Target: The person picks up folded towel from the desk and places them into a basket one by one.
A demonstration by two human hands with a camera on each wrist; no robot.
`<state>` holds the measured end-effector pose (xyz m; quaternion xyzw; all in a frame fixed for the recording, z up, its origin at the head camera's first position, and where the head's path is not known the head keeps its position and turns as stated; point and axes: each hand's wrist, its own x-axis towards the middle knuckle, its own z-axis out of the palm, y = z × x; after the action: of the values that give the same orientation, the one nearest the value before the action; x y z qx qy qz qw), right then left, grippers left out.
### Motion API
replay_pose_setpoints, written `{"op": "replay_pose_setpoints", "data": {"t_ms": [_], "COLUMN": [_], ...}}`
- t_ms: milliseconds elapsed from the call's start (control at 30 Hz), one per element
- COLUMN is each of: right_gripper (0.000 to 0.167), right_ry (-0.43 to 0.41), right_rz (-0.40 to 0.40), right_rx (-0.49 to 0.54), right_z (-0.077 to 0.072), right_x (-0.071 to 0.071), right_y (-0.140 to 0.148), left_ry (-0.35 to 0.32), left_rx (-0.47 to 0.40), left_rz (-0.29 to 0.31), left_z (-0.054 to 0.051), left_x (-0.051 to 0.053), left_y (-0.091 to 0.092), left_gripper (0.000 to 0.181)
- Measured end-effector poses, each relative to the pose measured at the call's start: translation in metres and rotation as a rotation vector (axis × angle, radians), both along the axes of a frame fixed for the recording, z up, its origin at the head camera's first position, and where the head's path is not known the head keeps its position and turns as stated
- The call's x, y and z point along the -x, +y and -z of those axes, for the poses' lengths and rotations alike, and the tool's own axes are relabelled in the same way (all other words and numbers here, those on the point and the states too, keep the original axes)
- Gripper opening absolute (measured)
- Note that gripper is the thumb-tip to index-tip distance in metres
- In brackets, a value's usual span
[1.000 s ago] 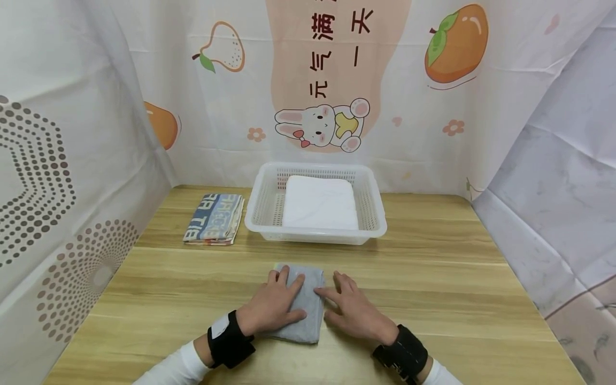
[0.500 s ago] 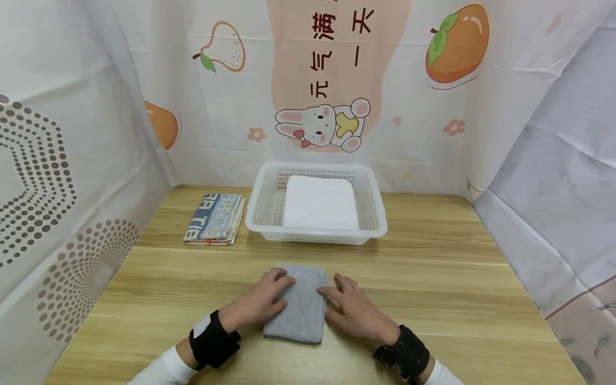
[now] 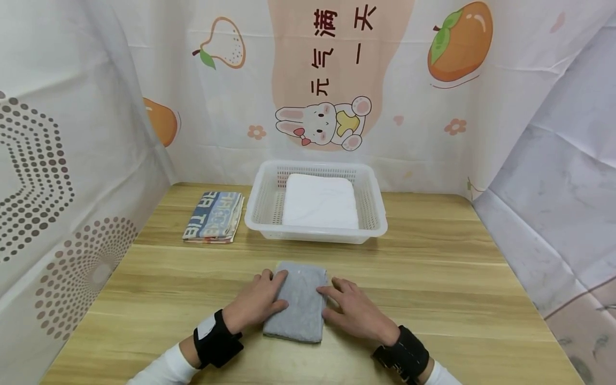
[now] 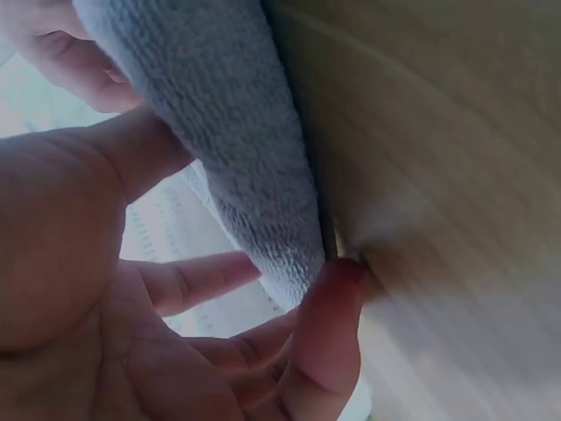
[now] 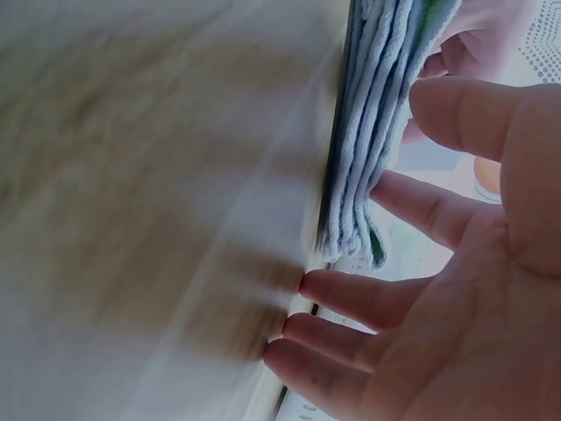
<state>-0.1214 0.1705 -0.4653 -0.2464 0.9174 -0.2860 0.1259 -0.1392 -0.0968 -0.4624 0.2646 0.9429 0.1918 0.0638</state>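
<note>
The gray towel (image 3: 300, 305) lay folded flat on the wooden table (image 3: 433, 278), in front of the basket (image 3: 315, 232) and well apart from it. The right wrist view showed its side as several stacked layers, with a little green at the edge.

The left hand (image 3: 255, 303) was at the towel's left side, its fingers loosely bent and the thumb held apart. Its forefinger and thumb reached onto the towel's edge; it touched the towel without gripping it. The left wrist view showed one fingertip down at the table beside the towel.

The right hand (image 3: 358, 310) was at the opposite side, palm down, with fingers spread and relaxed. Its forefinger met the towel's right edge, the thumb was close by the same edge, and the other fingertips rested on the table. It had hold of nothing.

A black band (image 3: 217, 339) was noted on the left wrist and a matching strap (image 3: 404, 353) on the right, both over the ends of white sleeves or just beyond them.

The basket, white and perforated, contained a folded white cloth (image 3: 320, 202). A folded blue patterned cloth (image 3: 214, 216) lay just beside it, to the left. A printed curtain (image 3: 409, 149) hung behind.
</note>
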Motion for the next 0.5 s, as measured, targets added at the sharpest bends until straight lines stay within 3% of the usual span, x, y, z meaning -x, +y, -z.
{"op": "replay_pose_setpoints", "data": {"t_ms": [233,500], "right_gripper": [0.052,0.062], "right_ry": [-0.074,-0.190], "right_rz": [-0.023,0.004], "right_rx": [0.046,0.131], "right_z": [-0.0017,-0.0002], "right_x": [-0.0004,-0.0027], "right_y": [-0.0034,-0.0075], "left_ry": [-0.029,-0.089], "left_rx": [0.009,-0.066], "left_rz": [0.004,-0.004], "left_z": [0.0017,0.0028], "left_x": [0.0019,0.0039], "left_y": [0.0036,0.0053], "left_gripper": [0.061,0.064]}}
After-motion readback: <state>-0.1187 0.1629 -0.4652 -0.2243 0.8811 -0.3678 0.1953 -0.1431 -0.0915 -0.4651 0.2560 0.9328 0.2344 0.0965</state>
